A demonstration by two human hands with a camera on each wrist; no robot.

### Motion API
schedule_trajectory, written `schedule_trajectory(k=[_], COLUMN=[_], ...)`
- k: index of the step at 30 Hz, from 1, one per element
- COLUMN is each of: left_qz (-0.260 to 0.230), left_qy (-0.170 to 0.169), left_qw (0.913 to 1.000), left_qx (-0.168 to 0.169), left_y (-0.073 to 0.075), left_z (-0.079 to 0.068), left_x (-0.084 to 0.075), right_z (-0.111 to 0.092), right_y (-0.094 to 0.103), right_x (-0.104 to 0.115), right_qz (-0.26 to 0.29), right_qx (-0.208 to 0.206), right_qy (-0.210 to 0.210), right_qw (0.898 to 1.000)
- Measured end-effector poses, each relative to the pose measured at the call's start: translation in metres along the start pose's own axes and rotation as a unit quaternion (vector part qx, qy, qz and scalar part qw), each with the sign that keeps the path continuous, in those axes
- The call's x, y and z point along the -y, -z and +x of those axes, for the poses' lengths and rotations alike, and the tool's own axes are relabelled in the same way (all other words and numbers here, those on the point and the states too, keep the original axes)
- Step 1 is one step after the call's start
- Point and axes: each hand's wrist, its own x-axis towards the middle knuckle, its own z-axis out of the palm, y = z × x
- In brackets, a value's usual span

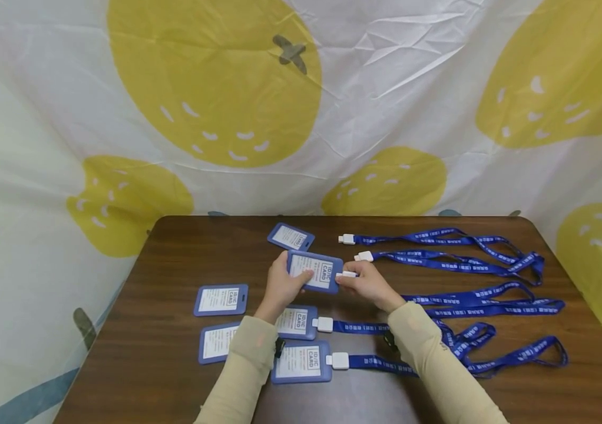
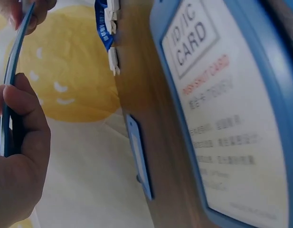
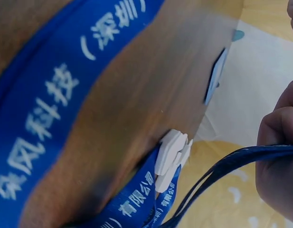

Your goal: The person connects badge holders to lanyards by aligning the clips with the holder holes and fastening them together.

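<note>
Over the middle of the table, my left hand (image 1: 283, 285) grips a blue badge holder (image 1: 318, 265) with a white ID/IC card insert, thumb across its front. In the left wrist view this holder (image 2: 14, 57) appears nearly edge-on. At its right end, my right hand (image 1: 372, 285) pinches the white clip (image 1: 347, 274) of a blue lanyard, the clip's tip right at the holder's short edge. The lanyard's strap (image 3: 222, 164) trails out of my right hand in the right wrist view. My fingers partly hide the clip.
Loose badge holders lie at the back (image 1: 291, 237) and left (image 1: 221, 300); my left sleeve partly covers another (image 1: 218, 343). Two holders (image 1: 302, 362) at the front are joined to lanyards (image 1: 380, 363). Two more lanyards (image 1: 439, 237) with white clips lie back right. A patterned curtain (image 1: 258, 194) hangs behind the table.
</note>
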Motion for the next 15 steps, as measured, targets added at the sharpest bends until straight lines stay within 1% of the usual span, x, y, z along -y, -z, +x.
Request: schedule_trajectory(k=[2, 5, 10, 15], left_qz=[0.005, -0.011, -0.047, -0.07], left_qy=[0.002, 0.011, 0.026, 0.035], left_qw=[1.0, 0.9999, 0.9986, 0.9968], left_qx=[0.002, 0.002, 0.002, 0.017], left_y=[0.0008, 0.0022, 0.0051, 0.0103], left_z=[0.0005, 0.0011, 0.0028, 0.0059], left_x=[0.0003, 0.0023, 0.0048, 0.0096], right_z=[-0.0001, 0.0001, 0.0015, 0.0019], right_y=[-0.0011, -0.0018, -0.0007, 0.0023], right_x=[-0.0009, -0.0019, -0.0021, -0.0052], right_qz=[0.006, 0.008, -0.015, -0.033], right_qx=[0.001, 0.011, 0.026, 0.04], right_qy=[-0.005, 0.003, 0.018, 0.006], right_qw=[1.0, 1.0, 0.999, 0.999])
